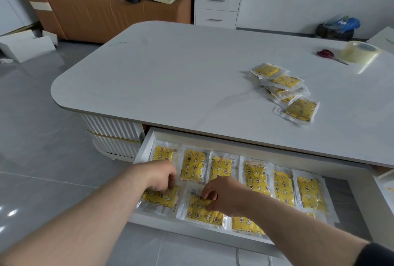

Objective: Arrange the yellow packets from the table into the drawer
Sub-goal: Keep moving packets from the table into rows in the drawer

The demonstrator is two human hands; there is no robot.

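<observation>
Yellow packets (193, 167) lie flat in rows inside the open drawer (143, 150), which is pulled out below the near edge of the surface (170, 69). A loose pile (285, 89) of more packets sits on the surface toward its right edge. The left hand (162, 177) curls its fingers onto the corner packet (158, 198) at the drawer's front left, gripping its upper edge. The right hand (221, 195) pinches the neighbouring packet (202, 210) in the front row between thumb and fingers. Scissors (326, 54) lie just beside a tape roll (358, 51) near the surface's far right corner.

Home living room: brown sofa (96, 16), low coffee table (170, 69) (rounded corners), small drawer cabinet (217, 8).
</observation>
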